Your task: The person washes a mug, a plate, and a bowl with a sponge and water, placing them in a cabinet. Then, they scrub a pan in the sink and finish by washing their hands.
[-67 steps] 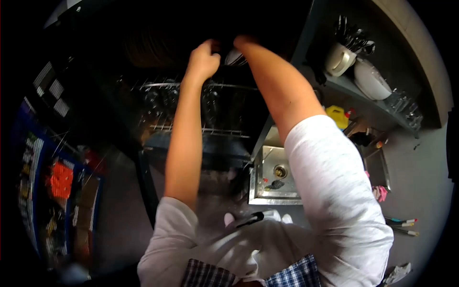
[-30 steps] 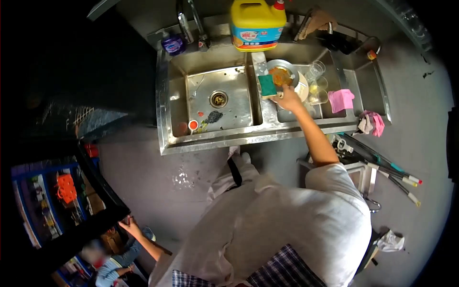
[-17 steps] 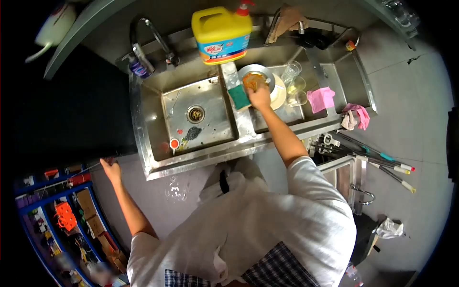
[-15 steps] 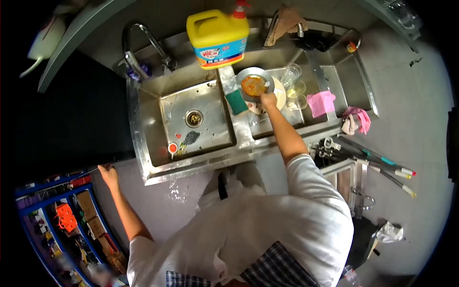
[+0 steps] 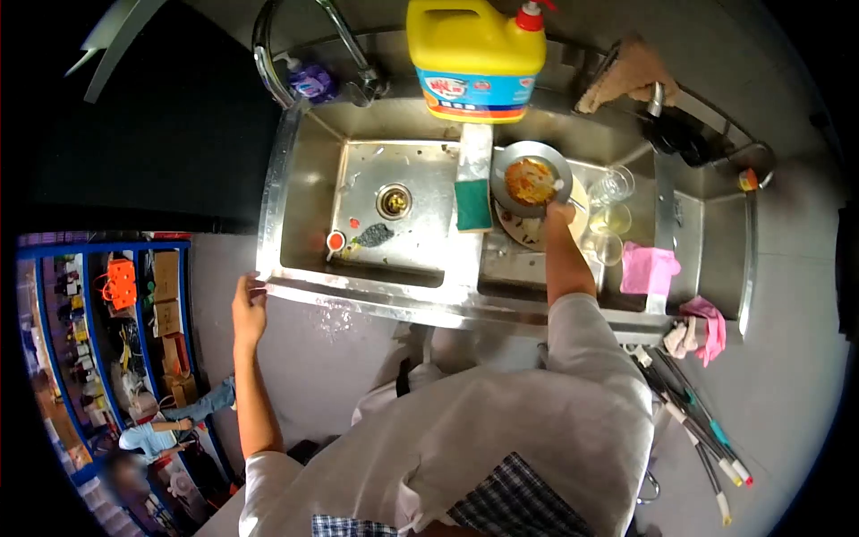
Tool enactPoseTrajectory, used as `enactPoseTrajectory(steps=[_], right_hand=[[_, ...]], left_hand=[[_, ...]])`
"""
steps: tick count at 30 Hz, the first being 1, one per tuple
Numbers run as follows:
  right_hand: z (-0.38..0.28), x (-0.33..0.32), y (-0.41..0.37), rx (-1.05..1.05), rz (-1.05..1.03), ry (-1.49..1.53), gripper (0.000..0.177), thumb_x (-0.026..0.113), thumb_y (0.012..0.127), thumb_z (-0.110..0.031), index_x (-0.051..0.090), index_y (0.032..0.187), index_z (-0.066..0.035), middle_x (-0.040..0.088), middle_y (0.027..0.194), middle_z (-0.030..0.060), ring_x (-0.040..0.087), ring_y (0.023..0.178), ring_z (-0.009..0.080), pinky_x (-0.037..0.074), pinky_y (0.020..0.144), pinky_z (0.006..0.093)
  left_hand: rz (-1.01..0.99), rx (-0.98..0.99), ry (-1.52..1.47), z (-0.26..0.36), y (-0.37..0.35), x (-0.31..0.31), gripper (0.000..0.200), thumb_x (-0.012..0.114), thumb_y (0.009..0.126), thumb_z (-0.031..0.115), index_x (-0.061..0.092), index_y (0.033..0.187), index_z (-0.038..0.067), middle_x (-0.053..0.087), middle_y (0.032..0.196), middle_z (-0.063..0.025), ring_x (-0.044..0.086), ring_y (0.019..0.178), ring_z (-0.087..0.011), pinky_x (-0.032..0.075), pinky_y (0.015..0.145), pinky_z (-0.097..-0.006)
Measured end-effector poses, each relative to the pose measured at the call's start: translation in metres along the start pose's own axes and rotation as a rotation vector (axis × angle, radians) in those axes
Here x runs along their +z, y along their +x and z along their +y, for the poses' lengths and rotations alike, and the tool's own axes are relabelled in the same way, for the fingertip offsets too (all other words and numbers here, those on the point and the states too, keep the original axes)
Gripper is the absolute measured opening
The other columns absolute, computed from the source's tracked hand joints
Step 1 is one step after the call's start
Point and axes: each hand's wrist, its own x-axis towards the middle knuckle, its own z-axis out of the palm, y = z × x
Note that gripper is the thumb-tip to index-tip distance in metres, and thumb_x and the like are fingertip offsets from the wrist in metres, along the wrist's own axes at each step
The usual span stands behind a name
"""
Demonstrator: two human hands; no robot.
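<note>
My right hand (image 5: 561, 215) grips the near rim of a grey round bowl (image 5: 510, 199) with orange-red food residue inside. The bowl is in the middle sink basin, partly over a pale plate (image 5: 580, 199) with scraps on it. A green scouring sponge (image 5: 473, 206) lies on the divider left of the bowl. To the right stand several clear glasses (image 5: 612, 219). My left hand (image 5: 250, 309) is at the front left corner of the steel sink (image 5: 358, 291), fingers apart and holding nothing. Whether its fingertips touch the edge is hard to tell.
A yellow detergent jug (image 5: 479, 63) stands behind the divider. The left basin holds a small red-filled cup (image 5: 335, 242) and food scraps near the drain (image 5: 394, 202). Pink cloth (image 5: 648, 268) hangs on the right divider. A person (image 5: 165, 438) is by the shelves at lower left.
My left hand has come from beside the dark surface to the sink's front left corner. My right hand stays on the bowl. The view has shifted, bringing another person into sight.
</note>
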Motion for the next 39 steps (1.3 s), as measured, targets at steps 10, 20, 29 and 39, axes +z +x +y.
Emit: enactPoseTrajectory(steps=[10, 20, 29, 39], right_hand=[[-0.002, -0.074, -0.040, 0.004, 0.007, 0.242, 0.026, 0.071, 0.072, 0.003, 0.048, 0.076, -0.006, 0.058, 0.069, 0.0090, 0.055, 0.054, 0.0207, 0.044, 0.036, 0.0366], [-0.017, -0.208, -0.133, -0.094, -0.389, 0.527, 0.025, 0.067, 0.077, 0.004, 0.049, 0.075, -0.013, 0.053, 0.066, -0.0032, 0.054, 0.059, 0.0102, 0.039, 0.042, 0.0277], [-0.064, -0.273, -0.197, -0.158, -0.842, 0.719, 0.023, 0.065, 0.079, 0.005, 0.056, 0.097, -0.007, 0.065, 0.091, 0.0073, 0.065, 0.076, 0.0145, 0.054, 0.060, 0.0270], [-0.111, -0.235, -0.244, -0.408, -0.894, 0.379, 0.026, 0.068, 0.082, -0.010, 0.057, 0.106, -0.007, 0.066, 0.090, 0.0040, 0.062, 0.073, 0.0090, 0.048, 0.052, 0.0225]], left_hand=[[-0.379, 0.258, -0.215, 0.081, -0.018, 0.151, 0.033, 0.051, 0.079, -0.013, 0.052, 0.109, 0.002, 0.059, 0.090, -0.0055, 0.059, 0.086, -0.0141, 0.048, 0.076, -0.0274], [-0.540, 0.225, -0.351, 0.195, 0.004, 0.337, 0.037, 0.060, 0.087, 0.013, 0.044, 0.118, 0.002, 0.058, 0.082, -0.0069, 0.060, 0.068, -0.0151, 0.048, 0.056, -0.0279], [-1.035, -0.252, -1.383, 0.269, -0.017, 0.281, 0.042, 0.057, 0.092, 0.022, 0.042, 0.126, 0.004, 0.057, 0.119, -0.0123, 0.058, 0.107, -0.0257, 0.053, 0.084, -0.0464], [-0.722, -0.227, -1.445, 0.236, -0.010, 0.235, 0.029, 0.054, 0.092, 0.007, 0.047, 0.120, 0.001, 0.059, 0.115, -0.0135, 0.061, 0.102, -0.0231, 0.055, 0.086, -0.0376]])
